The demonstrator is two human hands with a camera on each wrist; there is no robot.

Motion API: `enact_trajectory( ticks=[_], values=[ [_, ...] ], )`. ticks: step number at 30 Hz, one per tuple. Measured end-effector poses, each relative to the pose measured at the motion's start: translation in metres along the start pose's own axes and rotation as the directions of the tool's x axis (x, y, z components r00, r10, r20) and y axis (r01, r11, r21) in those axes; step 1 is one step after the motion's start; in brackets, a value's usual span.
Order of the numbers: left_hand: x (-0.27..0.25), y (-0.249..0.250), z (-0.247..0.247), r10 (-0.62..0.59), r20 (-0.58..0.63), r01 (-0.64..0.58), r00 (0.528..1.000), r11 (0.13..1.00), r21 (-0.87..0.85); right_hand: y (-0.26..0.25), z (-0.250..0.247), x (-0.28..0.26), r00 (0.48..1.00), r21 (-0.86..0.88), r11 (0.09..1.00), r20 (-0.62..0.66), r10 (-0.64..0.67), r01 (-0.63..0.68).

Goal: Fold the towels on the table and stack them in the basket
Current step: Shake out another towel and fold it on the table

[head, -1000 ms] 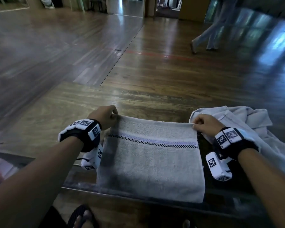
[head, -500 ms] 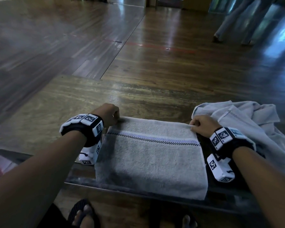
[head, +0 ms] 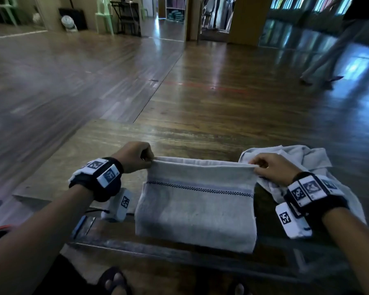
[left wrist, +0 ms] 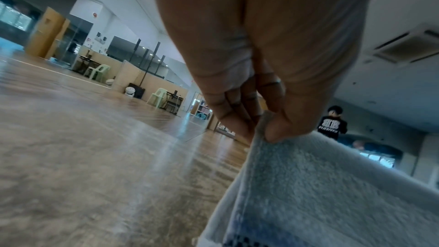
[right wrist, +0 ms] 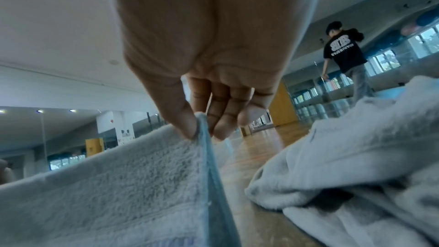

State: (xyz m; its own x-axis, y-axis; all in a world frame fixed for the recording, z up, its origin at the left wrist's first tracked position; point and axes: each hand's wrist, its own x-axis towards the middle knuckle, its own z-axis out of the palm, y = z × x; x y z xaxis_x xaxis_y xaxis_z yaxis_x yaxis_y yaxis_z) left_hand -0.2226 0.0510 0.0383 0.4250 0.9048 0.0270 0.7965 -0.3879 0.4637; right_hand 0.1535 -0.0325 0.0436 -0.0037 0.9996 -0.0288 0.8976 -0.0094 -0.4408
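Note:
A grey striped towel (head: 196, 209) lies half-folded on the wooden table (head: 98, 150), its near edge hanging over the front. My left hand (head: 136, 156) pinches its far left corner between thumb and fingers (left wrist: 273, 129). My right hand (head: 268, 169) pinches the far right corner (right wrist: 190, 129). The far edge is raised off the table between both hands. The striped towel (left wrist: 320, 194) fills the lower right of the left wrist view, and in the right wrist view the striped towel (right wrist: 106, 194) spreads to the left. No basket is in view.
A crumpled pale towel (head: 303, 162) lies on the table right of my right hand, also the crumpled towel (right wrist: 356, 157) in the right wrist view. A person (right wrist: 346, 53) walks across the floor at the far right. Green chairs (head: 104, 15) stand by the far wall.
Both hands have lifted the towel's far edge off the table, where it lay flat before. My head has tilted up, showing more of the room. The walking person moved right.

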Motion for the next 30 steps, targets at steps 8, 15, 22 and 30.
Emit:
enact_trajectory(
  ticks=[8, 15, 22, 30],
  values=[
    [-0.063, 0.033, -0.043, 0.085, -0.065, -0.098, 0.994, 0.969, -0.226, -0.015, -0.046, -0.074, 0.994, 0.021, 0.995, -0.063, -0.094, 0.096],
    [-0.094, 0.054, -0.080, 0.177, -0.129, -0.216, 0.976, 0.868, -0.446, -0.039, -0.098, -0.117, 0.983, 0.050, 0.988, -0.121, -0.139, 0.146],
    [-0.101, 0.068, -0.106, 0.250, -0.097, -0.265, 0.963, 0.943, -0.203, -0.052, -0.128, -0.142, 0.988, 0.096, 0.985, -0.062, -0.140, 0.145],
    [-0.082, 0.088, -0.114, 0.299, -0.142, -0.242, 0.943, 0.915, 0.323, -0.055, -0.130, -0.105, 0.985, -0.036, 0.991, -0.112, -0.132, 0.128]
  ],
)
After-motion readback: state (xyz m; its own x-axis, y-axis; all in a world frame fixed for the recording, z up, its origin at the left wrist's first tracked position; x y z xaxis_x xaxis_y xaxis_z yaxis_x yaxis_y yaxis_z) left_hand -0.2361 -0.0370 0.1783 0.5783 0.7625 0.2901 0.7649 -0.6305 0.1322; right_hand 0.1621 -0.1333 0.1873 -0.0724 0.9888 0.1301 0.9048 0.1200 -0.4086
